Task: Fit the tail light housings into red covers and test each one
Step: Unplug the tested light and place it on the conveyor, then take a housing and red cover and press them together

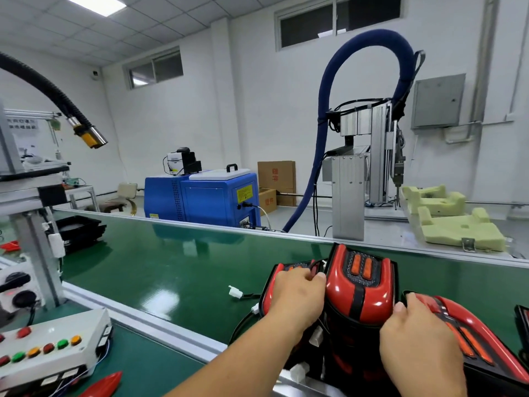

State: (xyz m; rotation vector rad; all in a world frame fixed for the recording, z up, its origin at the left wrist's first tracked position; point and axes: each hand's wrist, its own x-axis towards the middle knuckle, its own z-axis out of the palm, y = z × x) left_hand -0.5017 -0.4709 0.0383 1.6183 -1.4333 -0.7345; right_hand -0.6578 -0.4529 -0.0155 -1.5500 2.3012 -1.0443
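Head view showed, at the conveyor belt's (171, 267) near edge, the left hand (297, 293) curled over the left tail light (269, 293) and the right hand (420, 339) clutching the right tail light (469, 333), so the middle tail light (357, 296) propped between them risked toppling if either tugged.

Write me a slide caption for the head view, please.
Left hand grips one red tail light, right hand another, flanking a third on the green conveyor belt.
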